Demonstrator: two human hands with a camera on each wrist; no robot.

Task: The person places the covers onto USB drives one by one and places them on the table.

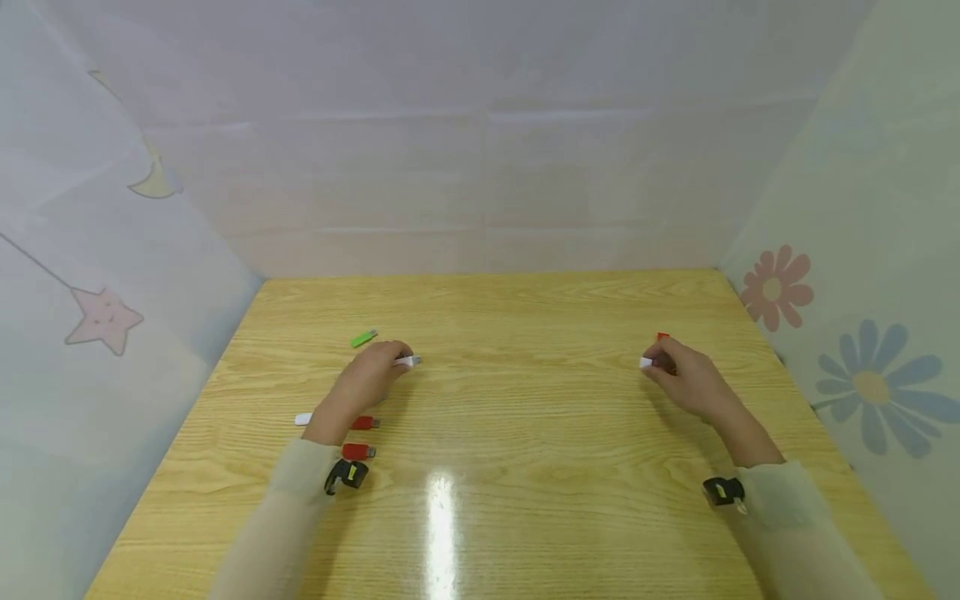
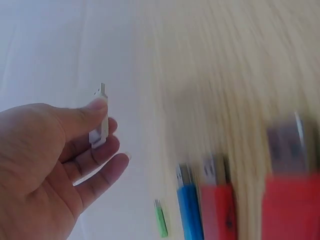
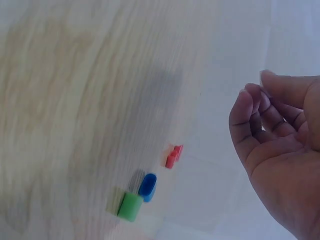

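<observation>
At left on the table [image 1: 525,400], we note a green USB stick [image 1: 363,338] lying near the left hand [image 1: 366,382], which pinches a white USB stick [image 1: 403,362], plug [image 1: 417,360] facing right; well rightward, the right hand [image 1: 692,383] pinches a white cap [image 1: 646,362].

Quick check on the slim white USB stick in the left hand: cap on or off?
Off. The slim white USB stick in the left hand shows its bare metal connector in the head and left wrist views.
</observation>
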